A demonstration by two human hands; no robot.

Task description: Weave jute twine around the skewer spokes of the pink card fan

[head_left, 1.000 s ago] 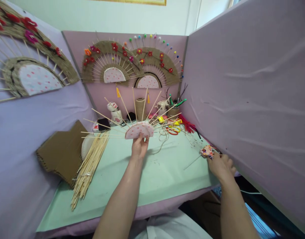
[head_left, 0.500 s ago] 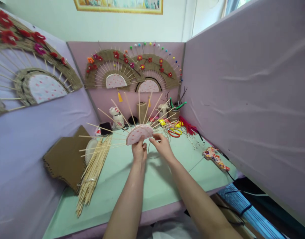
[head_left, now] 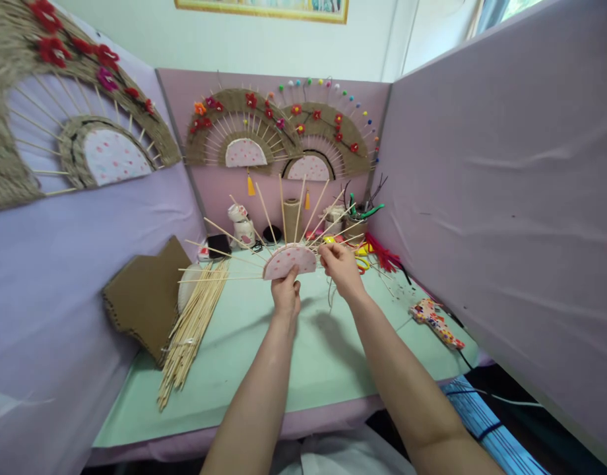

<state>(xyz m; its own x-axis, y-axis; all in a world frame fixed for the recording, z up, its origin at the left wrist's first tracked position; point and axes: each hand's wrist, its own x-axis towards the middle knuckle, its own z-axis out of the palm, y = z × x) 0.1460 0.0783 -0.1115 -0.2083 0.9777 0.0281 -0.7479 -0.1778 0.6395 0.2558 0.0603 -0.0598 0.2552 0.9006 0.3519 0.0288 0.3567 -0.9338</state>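
Observation:
A half-round fan base (head_left: 289, 262) covered in pink-spotted white cloth is held up over the table, with thin wooden sticks (head_left: 264, 212) fanning out from its curved edge. My left hand (head_left: 286, 294) grips it from below, thumb on the spotted face and fingers behind. My right hand (head_left: 341, 265) is at the base's right end, its fingertips pinched together on a thin twine (head_left: 330, 294). A loose length of that twine hangs below the hand. The exact spot where the twine meets the sticks is too small to make out.
A bundle of sticks (head_left: 194, 330) and brown cardboard (head_left: 142, 297) lie at the left. A flower-patterned glue gun (head_left: 436, 321) rests at the right. Behind stand a twine spool (head_left: 292, 219) and a jar (head_left: 355, 229). Finished fans (head_left: 244, 122) hang on the partition.
My right hand has risen and moved outward to the right, drawing the twine with it. The fan base has tilted slightly, and the whole view has shifted.

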